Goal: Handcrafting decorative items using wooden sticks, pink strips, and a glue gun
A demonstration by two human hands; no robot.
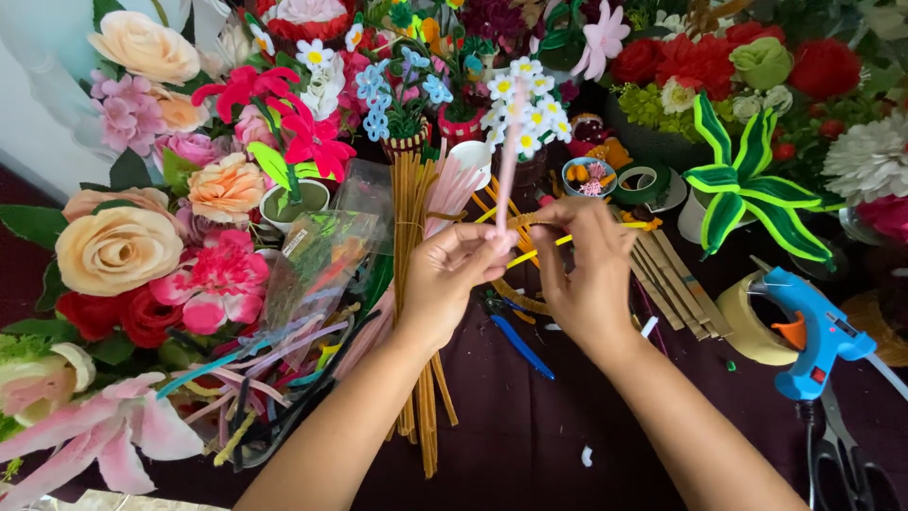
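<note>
We see a thin, fuzzy pale pink pipe-cleaner stem (508, 161) standing upright, just left of the blue hot-glue gun (811, 331) on the dark maroon bench (530, 416). Our left hand (446, 274) has its grip pinched on the stem's lower end; our right hand (591, 265) clasps a yellow pipe cleaner (539, 248) beside it.

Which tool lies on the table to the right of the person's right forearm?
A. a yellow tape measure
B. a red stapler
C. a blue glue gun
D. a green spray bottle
C: a blue glue gun with an orange trigger lies right of the right hand, beside a tape roll.
</note>
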